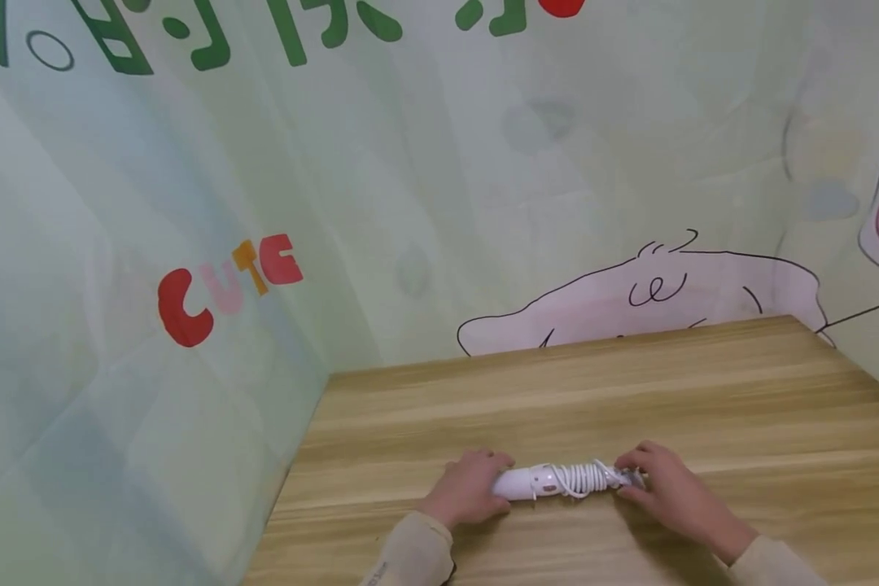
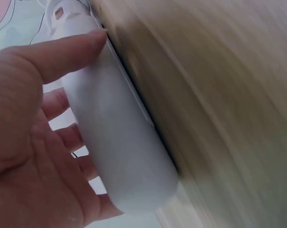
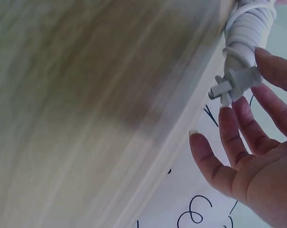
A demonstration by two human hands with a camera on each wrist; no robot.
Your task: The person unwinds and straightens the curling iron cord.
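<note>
Clearly, coloured letters [image 1: 227, 303] reading "CUTE" mark the creased wall covering [image 1: 381, 203]. Lying on the wood-grained tabletop [image 1: 527, 407] is a smooth, white, round-ended appliance [image 1: 516, 485], its cord [image 1: 584, 478] coiled around one end; my left hand [image 1: 472, 488] grips it, my right hand [image 1: 670, 491] pinches the pronged plug [image 3: 243, 80].

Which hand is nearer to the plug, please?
Right. The right hand is at the plug; the left hand is at the opposite end, on the white handle.
</note>
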